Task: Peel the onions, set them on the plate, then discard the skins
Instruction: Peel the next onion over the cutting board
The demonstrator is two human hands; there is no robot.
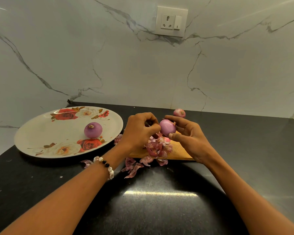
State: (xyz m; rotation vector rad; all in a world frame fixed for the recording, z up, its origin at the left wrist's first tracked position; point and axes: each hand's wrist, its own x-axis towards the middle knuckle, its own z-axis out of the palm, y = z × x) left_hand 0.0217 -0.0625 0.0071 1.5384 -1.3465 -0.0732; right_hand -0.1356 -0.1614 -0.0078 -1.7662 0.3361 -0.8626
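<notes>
The right grip (185,133) cradles a nearly bare onion (167,130) between thumb below and fingers curled over its top, held in the air above the cutting board (178,152). The left grip (141,128), touching that onion's left side, has its fingertips bunched as if pinching a last shred of skin; the shred itself is too small to make out.

The onion looks firm and rounded, light enough for one hand. Once stripped its surface is smooth and probably slick, so a wrap around its widest part should hold better than a fingertip pinch at the ends. The skin is the opposite: thin, papery and likely to tear, best lifted at a loose edge near the root or tip.

Directly below both grips lies the heap of skins (157,147), spilling off the board onto the dark worktop (159,214) toward the person. These flakes would scatter easily and want gathering by scooping.

Left of the left grip, the flowered plate (41,133) carries one peeled onion (93,130). Just beyond the right grip, near the wall, sits an unpeeled onion (179,113).
</notes>
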